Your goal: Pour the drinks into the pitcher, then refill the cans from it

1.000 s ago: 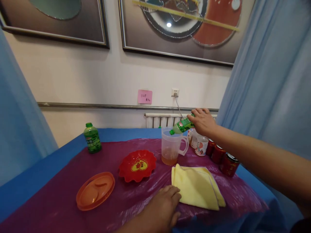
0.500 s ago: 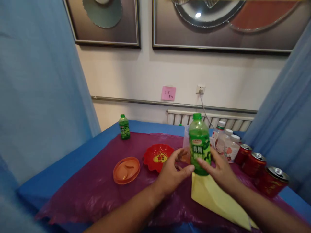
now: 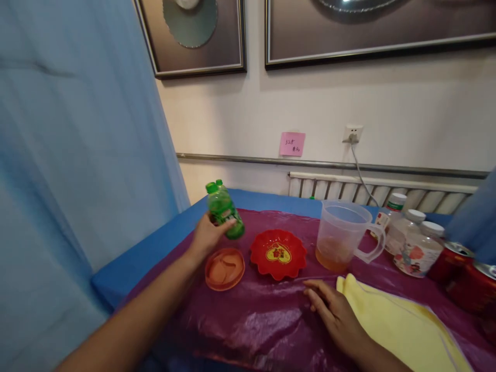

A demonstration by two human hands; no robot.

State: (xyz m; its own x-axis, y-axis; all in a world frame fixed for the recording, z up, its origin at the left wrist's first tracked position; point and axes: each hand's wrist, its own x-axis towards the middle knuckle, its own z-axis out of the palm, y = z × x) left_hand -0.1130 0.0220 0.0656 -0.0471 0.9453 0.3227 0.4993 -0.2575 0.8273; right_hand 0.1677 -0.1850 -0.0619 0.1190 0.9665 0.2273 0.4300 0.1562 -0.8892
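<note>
Blue curtain (image 3: 77, 155) hangs at left. Table (image 3: 139, 253), covered in blue, runs along the wall; purple plastic sheet (image 3: 248, 320) spread on it, creased. Yellow cloth (image 3: 403, 325) lies folded, near right. Clear jug (image 3: 335, 232) upright beyond the cloth, handle to the right, a little amber liquid at the bottom.

Right hand (image 3: 339, 312): half open, fingers loosely bent, holding nothing; over the sheet just left of the cloth. Contact with sheet: cannot tell. Left hand (image 3: 207, 237): closed round a green bottle (image 3: 227, 213), far left, beyond the orange lid; bottle tilted, its cap end leaning left. Whether its base touches the sheet: cannot tell.

Red dish (image 3: 278, 253), wavy rim, flat between lid and jug. Clear bottles (image 3: 420, 253) with white caps, right of jug; red cans (image 3: 449, 266) beside them, partly out of view. Orange lid (image 3: 225, 268) left of the dish. Second green cap (image 3: 219, 182) shows just behind the held bottle.
</note>
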